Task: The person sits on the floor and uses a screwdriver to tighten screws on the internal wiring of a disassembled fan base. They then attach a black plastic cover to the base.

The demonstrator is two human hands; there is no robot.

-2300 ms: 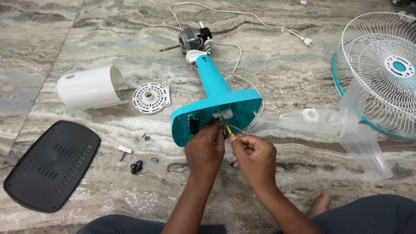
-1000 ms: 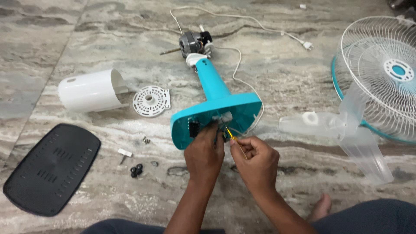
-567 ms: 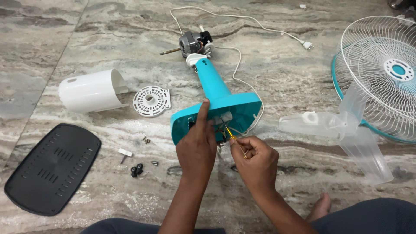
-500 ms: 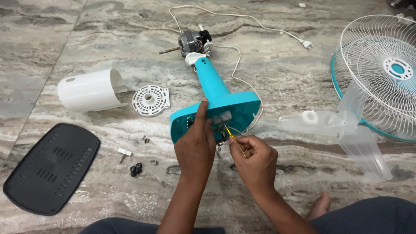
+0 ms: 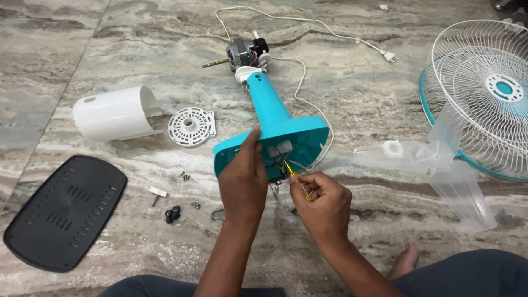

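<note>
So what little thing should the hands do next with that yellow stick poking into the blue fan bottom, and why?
Probably keep the left hand braced on the turquoise plastic fan base while the right hand turns the thin yellow-handled screwdriver. Its tip sits inside the open underside by the white block and wires, and loose screws already lie on the marble floor.

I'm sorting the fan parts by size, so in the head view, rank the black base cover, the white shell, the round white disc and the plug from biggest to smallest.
1. Black base cover, though it lies nearest the camera
2. White shell
3. Round white disc
4. Plug
</note>
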